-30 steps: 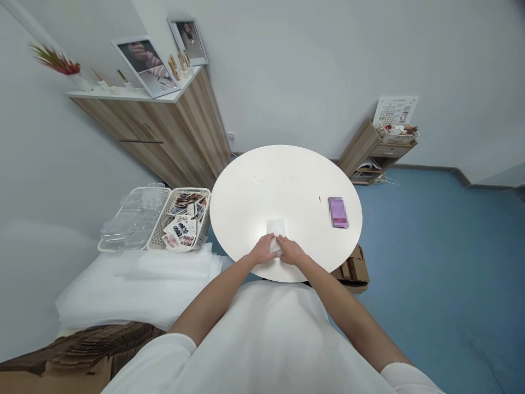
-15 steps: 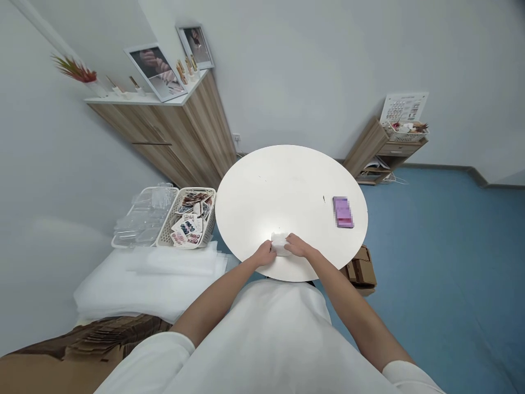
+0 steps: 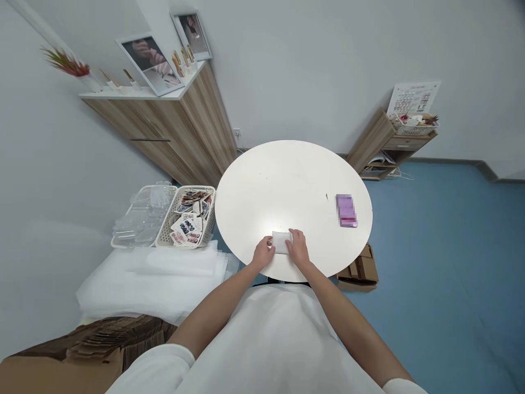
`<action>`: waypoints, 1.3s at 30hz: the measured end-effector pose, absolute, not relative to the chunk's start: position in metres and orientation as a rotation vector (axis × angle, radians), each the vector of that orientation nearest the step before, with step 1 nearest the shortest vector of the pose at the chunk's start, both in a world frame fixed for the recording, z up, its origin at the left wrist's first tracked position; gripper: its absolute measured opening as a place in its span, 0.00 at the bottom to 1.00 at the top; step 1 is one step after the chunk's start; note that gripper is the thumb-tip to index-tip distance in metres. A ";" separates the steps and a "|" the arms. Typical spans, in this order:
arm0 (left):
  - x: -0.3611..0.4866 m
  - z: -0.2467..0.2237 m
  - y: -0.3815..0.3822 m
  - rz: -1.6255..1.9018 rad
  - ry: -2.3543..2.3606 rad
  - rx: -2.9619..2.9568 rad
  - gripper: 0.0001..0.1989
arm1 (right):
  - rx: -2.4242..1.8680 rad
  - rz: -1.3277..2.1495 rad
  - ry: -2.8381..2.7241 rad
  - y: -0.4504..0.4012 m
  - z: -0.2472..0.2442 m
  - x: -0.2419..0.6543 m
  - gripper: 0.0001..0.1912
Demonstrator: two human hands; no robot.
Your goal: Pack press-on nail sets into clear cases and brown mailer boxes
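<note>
A small white rectangular packet (image 3: 281, 242), which looks wrapped in foam sheet, lies flat near the front edge of the round white table (image 3: 270, 180). My left hand (image 3: 263, 252) grips its left edge with thumb and fingers. At its right edge, my right hand (image 3: 298, 249) holds on the same way, the thumb on the near side and the fingers curved over the far corner. What is inside the packet is hidden.
A blurred purple item (image 3: 346, 210) and a small dark piece (image 3: 327, 197) lie on the table's right side. To the left are a basket of nail cards (image 3: 186, 227), a tray of clear plastic cases (image 3: 141, 219) and stacked foam sheets (image 3: 151, 279). Cardboard boxes (image 3: 363, 268) stand below right.
My right hand has turned from reaching across the packet to holding its right edge. The packet now looks flatter and squarer. The view has shifted slightly.
</note>
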State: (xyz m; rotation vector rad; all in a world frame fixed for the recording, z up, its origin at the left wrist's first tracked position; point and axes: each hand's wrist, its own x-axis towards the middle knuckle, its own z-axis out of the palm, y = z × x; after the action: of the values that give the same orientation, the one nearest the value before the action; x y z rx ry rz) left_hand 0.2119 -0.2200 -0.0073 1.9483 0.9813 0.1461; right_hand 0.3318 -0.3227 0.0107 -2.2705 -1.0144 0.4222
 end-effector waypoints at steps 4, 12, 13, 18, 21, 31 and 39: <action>0.210 -0.003 -0.226 0.195 0.990 2.024 0.17 | -2.290 0.449 -1.172 -0.342 0.006 0.322 0.19; 0.211 0.005 -0.230 0.154 0.909 2.132 0.13 | -2.313 0.678 -1.241 -0.344 0.007 0.337 0.21; 0.212 0.005 -0.229 0.145 0.925 2.111 0.13 | -2.300 0.712 -1.247 -0.343 0.009 0.340 0.21; 0.215 0.007 -0.228 0.183 1.015 1.972 0.12 | -2.108 0.963 -1.118 -0.344 0.012 0.351 0.23; 0.217 0.008 -0.236 0.247 1.101 1.832 0.12 | -1.962 1.115 -1.005 -0.350 0.009 0.352 0.26; 0.214 0.014 -0.255 0.271 1.374 1.558 0.14 | -1.819 1.298 -0.838 -0.359 0.016 0.352 0.30; 0.213 0.007 -0.246 0.187 1.277 1.543 0.13 | -1.770 1.330 -0.554 -0.350 0.022 0.354 0.26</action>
State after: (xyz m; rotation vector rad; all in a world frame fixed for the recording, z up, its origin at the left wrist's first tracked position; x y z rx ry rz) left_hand 0.2127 -0.2461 0.0074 1.5432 1.2771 0.1865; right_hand 0.3542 -0.3498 0.0225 -1.7698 -0.5535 1.3303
